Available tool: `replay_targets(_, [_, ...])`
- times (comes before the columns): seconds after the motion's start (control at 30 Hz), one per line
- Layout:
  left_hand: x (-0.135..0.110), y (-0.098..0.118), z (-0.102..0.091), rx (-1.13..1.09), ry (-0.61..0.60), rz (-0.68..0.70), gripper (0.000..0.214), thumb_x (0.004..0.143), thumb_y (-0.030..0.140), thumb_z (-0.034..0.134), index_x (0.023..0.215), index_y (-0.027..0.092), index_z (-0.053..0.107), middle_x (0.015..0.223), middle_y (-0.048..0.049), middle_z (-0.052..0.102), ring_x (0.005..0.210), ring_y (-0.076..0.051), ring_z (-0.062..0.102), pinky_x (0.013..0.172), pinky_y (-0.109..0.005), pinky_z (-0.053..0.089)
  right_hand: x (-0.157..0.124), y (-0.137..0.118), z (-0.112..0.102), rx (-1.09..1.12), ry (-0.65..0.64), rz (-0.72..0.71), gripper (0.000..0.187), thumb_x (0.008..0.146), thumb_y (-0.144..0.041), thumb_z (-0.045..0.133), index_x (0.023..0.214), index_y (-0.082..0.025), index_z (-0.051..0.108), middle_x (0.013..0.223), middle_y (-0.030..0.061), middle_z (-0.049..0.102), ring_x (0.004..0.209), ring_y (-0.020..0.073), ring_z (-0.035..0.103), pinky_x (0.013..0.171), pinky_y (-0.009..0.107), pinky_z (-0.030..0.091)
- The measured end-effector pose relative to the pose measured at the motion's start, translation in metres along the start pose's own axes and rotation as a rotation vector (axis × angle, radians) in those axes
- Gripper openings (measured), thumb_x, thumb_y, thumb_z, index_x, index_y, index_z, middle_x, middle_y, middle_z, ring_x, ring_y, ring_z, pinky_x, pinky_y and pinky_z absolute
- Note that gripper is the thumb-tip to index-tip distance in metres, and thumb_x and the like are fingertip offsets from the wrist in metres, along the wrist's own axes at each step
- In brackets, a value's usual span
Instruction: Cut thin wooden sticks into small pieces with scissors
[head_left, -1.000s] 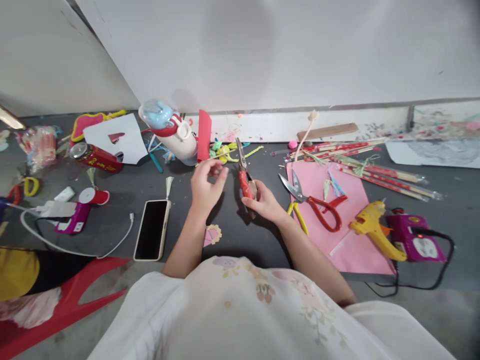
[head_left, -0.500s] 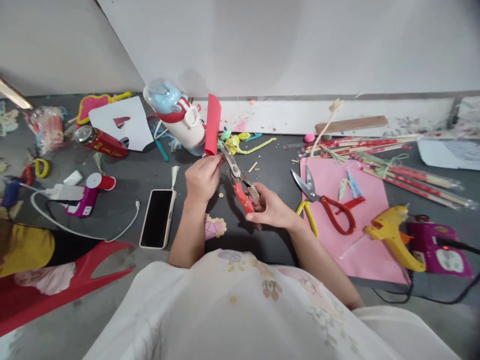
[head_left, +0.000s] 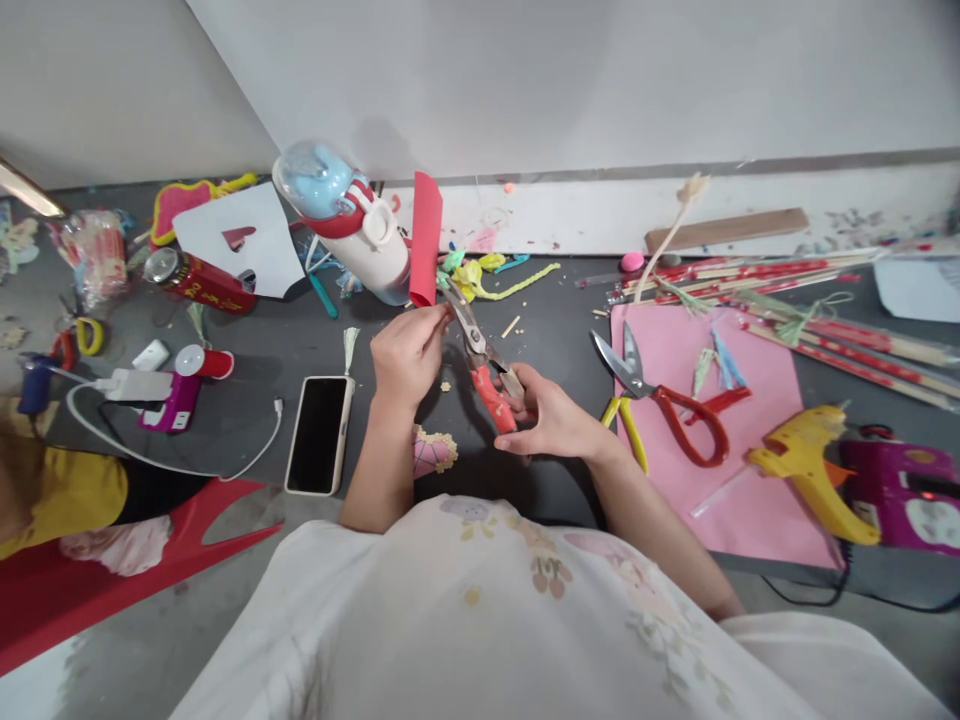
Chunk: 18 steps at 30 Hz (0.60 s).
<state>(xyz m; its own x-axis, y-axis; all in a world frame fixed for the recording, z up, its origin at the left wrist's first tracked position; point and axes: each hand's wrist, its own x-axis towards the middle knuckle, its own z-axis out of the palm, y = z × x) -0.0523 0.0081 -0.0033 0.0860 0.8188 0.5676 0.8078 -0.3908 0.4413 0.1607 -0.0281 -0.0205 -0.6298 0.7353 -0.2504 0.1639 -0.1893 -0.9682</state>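
My right hand (head_left: 551, 412) is wrapped around the handles of pruning shears (head_left: 475, 335), one handle wrapped in red. Their blades point away from me, reaching the fingertips of my left hand (head_left: 409, 355). That hand is closed in a pinch; whatever is between its fingers is too small or hidden to make out. Just behind it stands a curled strip of red paper (head_left: 426, 235). Under my left forearm lies a pink heart-shaped piece (head_left: 433, 452) edged with small pale bits, partly covered by the arm. Tiny pale scraps (head_left: 511, 326) dot the dark table.
Left are a phone (head_left: 319, 435), a drink can (head_left: 199, 280) and a water bottle (head_left: 360, 235). Right, red-handled scissors (head_left: 660, 395) rest on pink paper (head_left: 739, 480), near a yellow glue gun (head_left: 814, 470) and wrapped sticks (head_left: 847, 350). A white wall rises behind.
The camera view has shifted slightly. The shears' handles look a little wider apart, and the right-hand fingers have loosened slightly. The left hand stays at the blade tips.
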Motion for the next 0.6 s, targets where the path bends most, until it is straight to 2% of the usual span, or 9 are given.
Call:
replay_targets(0.2, [0.0016, 0.0087, 0.0026, 0.012, -0.041, -0.102, 0.028, 0.091, 0.031, 0.045, 0.093, 0.018, 0.07, 0.084, -0.0045, 0.072, 0.083, -0.014, 0.067, 0.079, -0.024, 0.05, 0.0007, 0.0, 0.005, -0.054, 0.012, -0.006, 0.062, 0.062, -0.048, 0.076, 0.103, -0.02, 0.039, 0.076, -0.0031, 0.044, 0.062, 0.01, 0.043, 0.055, 0.024, 0.04])
replay_targets(0.4, [-0.0006, 0.0077, 0.0068, 0.02, 0.096, -0.088, 0.023, 0.089, 0.029, 0.051, 0.089, 0.019, 0.071, 0.088, -0.0043, 0.073, 0.085, -0.015, 0.067, 0.081, -0.026, 0.051, 0.0013, 0.0004, 0.0072, -0.153, 0.074, -0.045, 0.059, 0.061, -0.049, 0.076, 0.095, -0.022, 0.036, 0.075, -0.0045, 0.039, 0.06, 0.009, 0.038, 0.054, 0.024, 0.038])
replay_targets(0.6, [-0.0016, 0.0055, 0.0065, 0.043, 0.1, -0.103, 0.024, 0.089, 0.032, 0.051, 0.087, 0.02, 0.071, 0.087, -0.0032, 0.073, 0.085, -0.015, 0.067, 0.082, -0.028, 0.051, 0.0011, 0.0003, 0.0068, -0.155, 0.074, -0.045, 0.06, 0.062, -0.049, 0.075, 0.098, -0.022, 0.036, 0.076, -0.0043, 0.038, 0.06, 0.0091, 0.037, 0.054, 0.024, 0.037])
